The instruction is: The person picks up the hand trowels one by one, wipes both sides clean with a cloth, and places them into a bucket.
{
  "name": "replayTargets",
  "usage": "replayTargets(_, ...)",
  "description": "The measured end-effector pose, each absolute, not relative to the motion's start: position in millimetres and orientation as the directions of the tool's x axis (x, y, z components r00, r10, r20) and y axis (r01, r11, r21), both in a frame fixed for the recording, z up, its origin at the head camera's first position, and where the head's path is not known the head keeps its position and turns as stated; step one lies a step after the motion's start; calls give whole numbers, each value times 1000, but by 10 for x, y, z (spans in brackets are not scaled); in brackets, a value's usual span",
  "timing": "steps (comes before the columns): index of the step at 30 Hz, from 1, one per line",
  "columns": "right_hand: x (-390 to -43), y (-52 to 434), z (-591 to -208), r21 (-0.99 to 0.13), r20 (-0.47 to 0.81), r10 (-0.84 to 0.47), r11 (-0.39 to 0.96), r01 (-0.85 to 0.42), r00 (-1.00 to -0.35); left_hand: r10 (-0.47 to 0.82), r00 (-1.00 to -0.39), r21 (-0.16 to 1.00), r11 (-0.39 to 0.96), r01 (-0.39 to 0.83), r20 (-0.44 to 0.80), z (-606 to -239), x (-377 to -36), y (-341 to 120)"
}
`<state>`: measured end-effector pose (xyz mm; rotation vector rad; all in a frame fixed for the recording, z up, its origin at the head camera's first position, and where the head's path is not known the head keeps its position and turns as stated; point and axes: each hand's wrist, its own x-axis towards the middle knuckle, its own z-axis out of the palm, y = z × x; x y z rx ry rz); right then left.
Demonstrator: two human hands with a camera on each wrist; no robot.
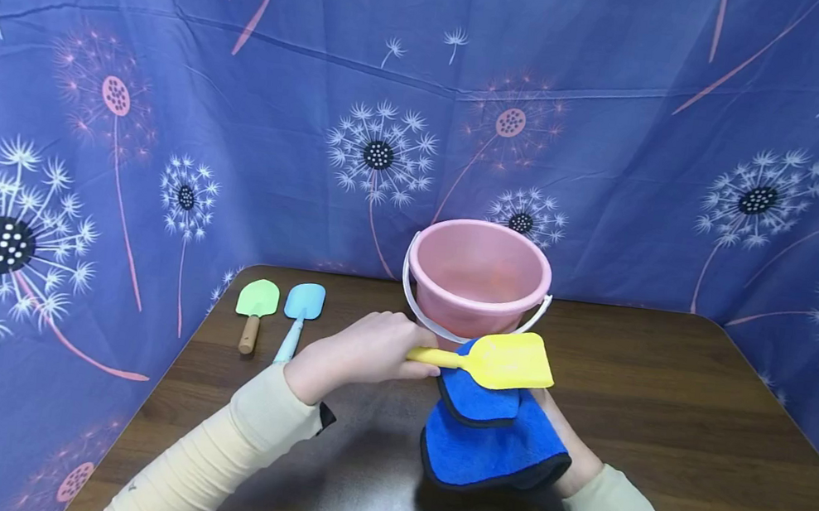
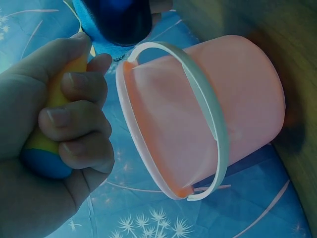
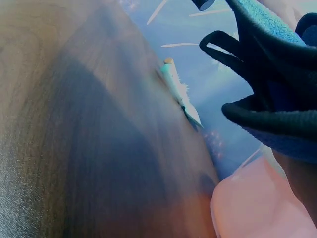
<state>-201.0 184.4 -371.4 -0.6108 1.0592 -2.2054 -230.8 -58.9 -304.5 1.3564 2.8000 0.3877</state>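
Observation:
My left hand point(image 1: 380, 348) grips the handle of a yellow toy shovel point(image 1: 511, 361), its blade pointing right. In the left wrist view the fingers curl round the handle point(image 2: 58, 101), which has a blue end. A blue cloth point(image 1: 490, 447) with black edging hangs folded from my right hand point(image 1: 567, 435), right behind and below the shovel blade. Most of the right hand is hidden by the cloth; a few fingertips point(image 2: 161, 7) show beside it in the left wrist view. Just beyond both hands stands a pink bucket point(image 1: 448, 314) with a white handle.
A green shovel point(image 1: 258, 298) with a wooden handle and a light blue shovel point(image 1: 305, 301) lie at the back left of the brown wooden table point(image 1: 699, 419). Behind the table hangs a blue curtain point(image 1: 282, 109) with dandelion prints.

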Motion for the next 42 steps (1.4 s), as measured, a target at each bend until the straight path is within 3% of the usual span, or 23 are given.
replayTargets(2,-2206,1725,-3694,-633,287,-711,-644,430,-642,771,-628,224,596,771,106,-3054,-2302,-586)
replayTargets(3,-2191,1719,-3657,-660,278,-709,-631,407,-648,771,-628,229,596,770,107,-3054,-2296,-586)
replayTargets(4,-2265,1671,-3649,-579,304,-703,-672,462,-643,770,-630,232,597,768,106,-3055,-2292,-587)
replayTargets(6,-2217,1719,-3679,-663,259,-691,-635,395,-675,767,-633,233,600,765,102,-3054,-2285,-591)
replayTargets(8,-2065,1829,-3711,-813,175,-661,-515,271,-730,764,-638,234,606,761,94,-3051,-2276,-599)
replayTargets(10,-1887,1963,-3771,-949,106,-604,-299,101,-790,760,-644,234,612,755,88,-3051,-2271,-610)
replayTargets(12,-1738,2074,-3823,-998,54,-527,-46,-35,-848,758,-647,235,616,752,85,-3055,-2271,-623)
replayTargets(14,-1673,2121,-3849,-989,21,-444,124,-84,-896,756,-650,235,618,750,84,-3063,-2271,-638)
replayTargets(17,-1663,2150,-3869,-984,20,-412,155,-92,-911,753,-652,232,621,749,89,-3075,-2273,-664)
replayTargets(22,-1681,2207,-3890,-952,144,-444,181,-246,-885,749,-655,232,623,747,95,-3088,-2273,-699)
replayTargets(24,-1673,2219,-3866,-969,89,-439,171,-180,-894,748,-657,232,625,745,93,-3095,-2272,-708)
replayTargets(30,-1640,2224,-3739,-972,-233,-363,116,205,-902,747,-657,210,630,747,96,-3107,-2260,-736)
replayTargets(33,-1637,2240,-3722,-963,-267,-335,137,234,-904,749,-655,199,629,751,105,-3109,-2252,-756)
replayTargets(38,-1676,2259,-3680,-929,-361,-340,56,365,-868,752,-649,190,624,758,119,-3111,-2243,-793)
replayTargets(42,-1682,2279,-3657,-916,-386,-349,32,401,-854,750,-651,187,627,756,118,-3108,-2235,-821)
